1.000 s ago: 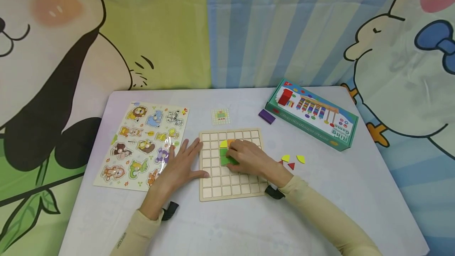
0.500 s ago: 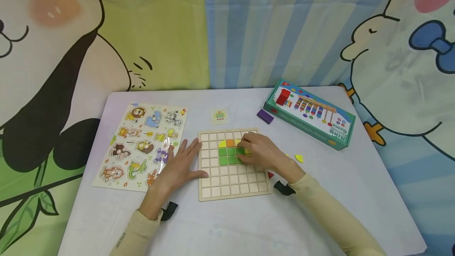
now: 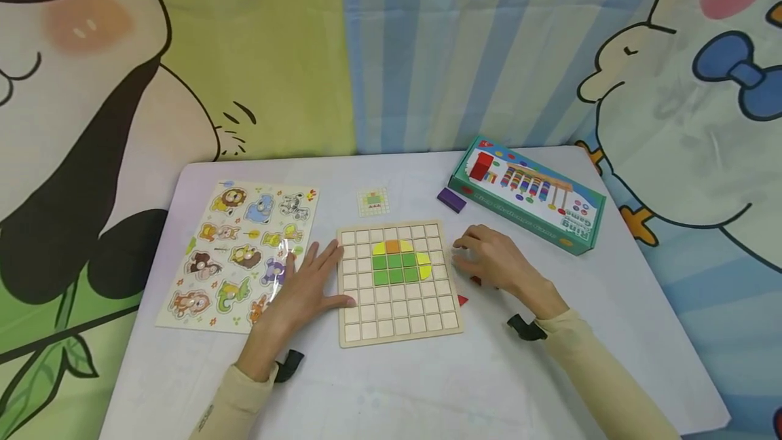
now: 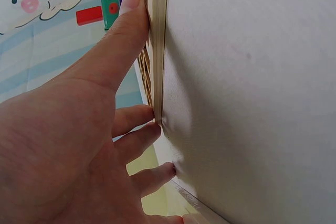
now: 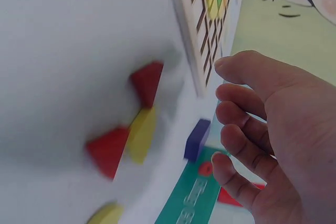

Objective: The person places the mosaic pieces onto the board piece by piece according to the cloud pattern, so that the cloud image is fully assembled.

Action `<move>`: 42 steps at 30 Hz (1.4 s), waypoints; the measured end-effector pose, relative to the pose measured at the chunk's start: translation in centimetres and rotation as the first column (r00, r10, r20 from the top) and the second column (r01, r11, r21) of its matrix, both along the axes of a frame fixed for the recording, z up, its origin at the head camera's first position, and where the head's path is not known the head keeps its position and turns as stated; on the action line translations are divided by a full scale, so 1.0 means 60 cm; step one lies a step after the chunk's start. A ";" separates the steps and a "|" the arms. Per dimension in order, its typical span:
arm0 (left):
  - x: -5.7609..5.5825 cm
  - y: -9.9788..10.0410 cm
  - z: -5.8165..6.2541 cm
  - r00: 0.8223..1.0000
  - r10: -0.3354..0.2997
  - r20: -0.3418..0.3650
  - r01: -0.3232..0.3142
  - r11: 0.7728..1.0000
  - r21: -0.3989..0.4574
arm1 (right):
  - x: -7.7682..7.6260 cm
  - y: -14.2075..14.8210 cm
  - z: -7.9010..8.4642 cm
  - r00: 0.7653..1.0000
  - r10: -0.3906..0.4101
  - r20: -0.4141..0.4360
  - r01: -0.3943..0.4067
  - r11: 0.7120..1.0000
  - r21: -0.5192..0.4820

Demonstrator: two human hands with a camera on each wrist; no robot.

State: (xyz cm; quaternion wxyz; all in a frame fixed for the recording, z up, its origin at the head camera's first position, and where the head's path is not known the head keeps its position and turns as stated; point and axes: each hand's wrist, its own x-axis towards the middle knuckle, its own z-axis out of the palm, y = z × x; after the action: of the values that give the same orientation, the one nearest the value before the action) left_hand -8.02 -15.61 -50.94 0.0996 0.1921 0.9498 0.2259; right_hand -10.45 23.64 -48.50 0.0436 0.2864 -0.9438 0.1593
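Note:
A wooden grid board (image 3: 400, 328) lies on the white table. Several green squares (image 3: 395, 268) sit in its cells. An orange square (image 3: 392, 246) and yellow rounded pieces (image 3: 423, 265) adjoin them. My left hand (image 3: 311, 287) has its fingers spread along the board's left edge, thumb (image 4: 128, 30) on the rim. Just right of the board, my right hand (image 3: 497, 260) hovers over loose pieces, fingers loosely bent, with nothing between them. Below it in the right wrist view are red wedges (image 5: 109, 151) and yellow pieces (image 5: 140, 136). Another red piece (image 3: 462, 300) lies against the board's right edge.
A small pattern card (image 3: 373, 202) lies behind the board. At the back right is a green game box (image 3: 528, 194), with a purple block (image 3: 451, 200) at its near left corner. An animal picture sheet (image 3: 209, 301) lies to the left, partly under the left forearm.
My right hand has moved right, off the board to above the loose pieces. Yellow pieces now show at the right of the green squares. The left hand stays at the board's edge.

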 end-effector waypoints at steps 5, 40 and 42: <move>-0.001 -0.001 -0.001 1.000 -0.001 0.014 0.001 1.000 -0.001 | 0.015 0.046 0.000 0.996 -0.087 0.028 0.087 0.996 -0.002; -0.003 0.000 0.003 1.000 -0.009 0.027 0.009 1.000 -0.009 | 0.087 0.151 -0.040 0.951 -0.308 0.033 0.308 0.951 0.017; -0.003 0.001 0.003 1.000 -0.010 0.025 0.011 1.000 -0.012 | 0.086 0.151 -0.042 0.953 -0.303 0.026 0.302 0.953 0.014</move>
State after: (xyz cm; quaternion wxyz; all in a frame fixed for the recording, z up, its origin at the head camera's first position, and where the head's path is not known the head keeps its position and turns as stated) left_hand -8.20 -15.56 -50.75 0.1137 0.1937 0.9489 0.2217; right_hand -5.29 32.69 -50.99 0.0530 0.1367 -0.9778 0.1498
